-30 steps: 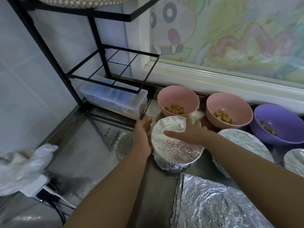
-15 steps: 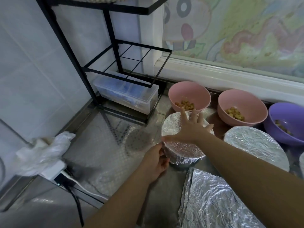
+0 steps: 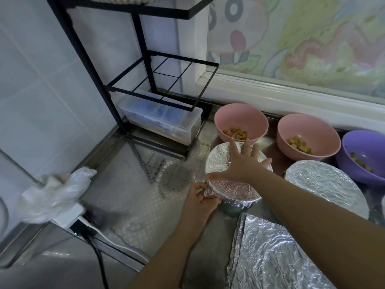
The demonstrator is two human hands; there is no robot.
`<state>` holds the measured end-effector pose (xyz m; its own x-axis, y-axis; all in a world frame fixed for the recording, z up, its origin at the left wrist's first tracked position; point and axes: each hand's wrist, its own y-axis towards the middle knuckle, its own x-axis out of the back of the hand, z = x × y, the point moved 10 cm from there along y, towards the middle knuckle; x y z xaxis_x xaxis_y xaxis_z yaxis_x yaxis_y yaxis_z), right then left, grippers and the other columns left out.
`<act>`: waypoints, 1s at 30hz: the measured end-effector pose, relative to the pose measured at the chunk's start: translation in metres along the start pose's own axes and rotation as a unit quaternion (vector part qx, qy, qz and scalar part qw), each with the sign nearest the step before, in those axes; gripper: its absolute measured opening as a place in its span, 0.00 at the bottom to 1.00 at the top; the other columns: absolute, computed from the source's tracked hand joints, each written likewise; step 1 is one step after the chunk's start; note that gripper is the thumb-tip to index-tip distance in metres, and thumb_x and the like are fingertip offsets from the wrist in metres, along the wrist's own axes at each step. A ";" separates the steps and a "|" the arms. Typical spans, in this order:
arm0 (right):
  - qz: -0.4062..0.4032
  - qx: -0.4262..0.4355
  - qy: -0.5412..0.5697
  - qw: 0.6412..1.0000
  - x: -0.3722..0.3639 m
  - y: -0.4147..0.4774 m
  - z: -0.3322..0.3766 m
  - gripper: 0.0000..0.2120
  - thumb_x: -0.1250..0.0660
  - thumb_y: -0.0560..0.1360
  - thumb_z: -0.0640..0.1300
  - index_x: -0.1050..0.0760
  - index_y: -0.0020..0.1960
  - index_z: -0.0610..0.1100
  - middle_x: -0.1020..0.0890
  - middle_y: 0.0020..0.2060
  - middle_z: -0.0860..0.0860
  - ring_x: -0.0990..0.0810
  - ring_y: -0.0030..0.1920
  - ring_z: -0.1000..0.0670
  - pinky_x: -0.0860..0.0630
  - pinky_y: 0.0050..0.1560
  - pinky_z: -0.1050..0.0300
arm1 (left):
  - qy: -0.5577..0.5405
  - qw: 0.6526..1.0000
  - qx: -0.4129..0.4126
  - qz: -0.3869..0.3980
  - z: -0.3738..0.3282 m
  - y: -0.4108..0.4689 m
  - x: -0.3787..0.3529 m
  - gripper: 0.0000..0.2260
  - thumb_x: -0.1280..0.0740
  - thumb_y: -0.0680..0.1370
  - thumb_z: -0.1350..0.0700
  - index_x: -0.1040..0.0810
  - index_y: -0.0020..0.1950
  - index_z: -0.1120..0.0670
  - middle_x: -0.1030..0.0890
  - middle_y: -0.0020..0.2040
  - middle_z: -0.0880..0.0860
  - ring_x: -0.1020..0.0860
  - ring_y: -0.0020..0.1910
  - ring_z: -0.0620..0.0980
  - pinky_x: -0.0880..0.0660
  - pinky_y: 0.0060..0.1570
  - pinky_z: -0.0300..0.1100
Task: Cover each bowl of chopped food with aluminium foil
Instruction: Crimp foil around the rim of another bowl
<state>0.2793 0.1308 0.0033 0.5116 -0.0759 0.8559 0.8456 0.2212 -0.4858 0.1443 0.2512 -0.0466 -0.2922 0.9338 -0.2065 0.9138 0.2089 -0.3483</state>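
Right hand (image 3: pixel 242 165) lies flat, fingers spread, palm down on top of the foil-covered bowl (image 3: pixel 233 184), gripping nothing. Left hand (image 3: pixel 199 200) sits at the bowl's near-left rim, fingers curled and pinching the loose foil edge (image 3: pixel 210 192) against the side. The bowl stands on the metal counter (image 3: pixel 133 184), just in front of a pink bowl (image 3: pixel 241 124) of chopped food. Second covered bowl (image 3: pixel 325 184) to its right; second pink bowl (image 3: pixel 308 135) and purple bowl (image 3: pixel 363 157) uncovered behind. Spare foil sheet (image 3: pixel 270 259) nearest the camera.

The purple bowl (image 3: pixel 363 158) runs off the right edge; the foil sheet (image 3: pixel 277 257) off the bottom; the covered bowl's (image 3: pixel 235 190) contents are hidden.
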 end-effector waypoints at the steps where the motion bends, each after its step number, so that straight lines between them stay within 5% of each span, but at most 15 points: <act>1: 0.001 -0.001 0.000 1.000 0.000 0.000 0.000 0.72 0.39 0.50 0.88 0.76 0.77 0.59 0.71 0.79 0.42 0.69 0.78 0.32 0.59 0.68 0.16 | 0.013 1.000 -0.009 0.001 -0.002 0.000 0.000 0.17 0.30 0.75 0.70 0.29 0.60 0.58 0.16 0.51 0.58 0.16 0.49 0.50 0.21 0.49 0.38; 11: 0.009 0.000 -0.005 1.000 -0.002 0.001 0.000 0.73 0.39 0.49 0.88 0.77 0.76 0.60 0.73 0.78 0.42 0.69 0.78 0.32 0.59 0.68 0.16 | 0.176 0.980 -0.094 -0.010 -0.021 0.005 0.007 0.10 0.24 0.74 0.61 0.21 0.50 0.52 0.17 0.42 0.50 0.17 0.42 0.48 0.21 0.45 0.41; 15: 0.011 0.000 -0.002 1.000 -0.002 0.000 0.000 0.72 0.39 0.49 0.88 0.77 0.76 0.60 0.73 0.78 0.42 0.69 0.78 0.32 0.59 0.68 0.16 | 0.284 0.944 -0.166 -0.016 -0.033 0.002 0.008 0.04 0.26 0.75 0.53 0.19 0.48 0.48 0.17 0.41 0.44 0.20 0.36 0.40 0.24 0.41 0.38; 21: 0.011 0.000 -0.003 1.000 -0.002 0.001 0.001 0.73 0.40 0.48 0.88 0.77 0.77 0.59 0.72 0.78 0.42 0.69 0.78 0.32 0.59 0.69 0.16 | 0.430 0.865 -0.257 0.001 -0.054 0.006 0.002 0.04 0.30 0.78 0.53 0.18 0.49 0.53 0.25 0.46 0.42 0.25 0.43 0.39 0.31 0.44 0.29; 26: 0.007 -0.003 -0.005 1.000 -0.003 0.002 0.000 0.73 0.41 0.48 0.88 0.77 0.77 0.59 0.72 0.78 0.41 0.69 0.78 0.32 0.58 0.69 0.16 | 0.451 0.875 -0.154 0.088 -0.056 0.030 -0.001 0.04 0.29 0.78 0.56 0.21 0.43 0.52 0.25 0.45 0.42 0.24 0.40 0.37 0.30 0.42 0.28; 30: 0.006 -0.010 0.003 1.000 -0.005 0.002 0.001 0.73 0.40 0.49 0.88 0.77 0.77 0.58 0.73 0.78 0.41 0.70 0.78 0.32 0.58 0.68 0.16 | 0.337 0.935 -0.029 0.110 -0.044 0.042 0.008 0.04 0.28 0.77 0.60 0.18 0.43 0.53 0.15 0.40 0.51 0.16 0.43 0.51 0.19 0.49 0.42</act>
<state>0.2783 0.1321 -0.0012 0.5217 -0.0784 0.8495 0.8426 0.2033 -0.4987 0.1924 0.2797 -0.0229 0.1303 0.9226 0.3632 0.9503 -0.0117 -0.3111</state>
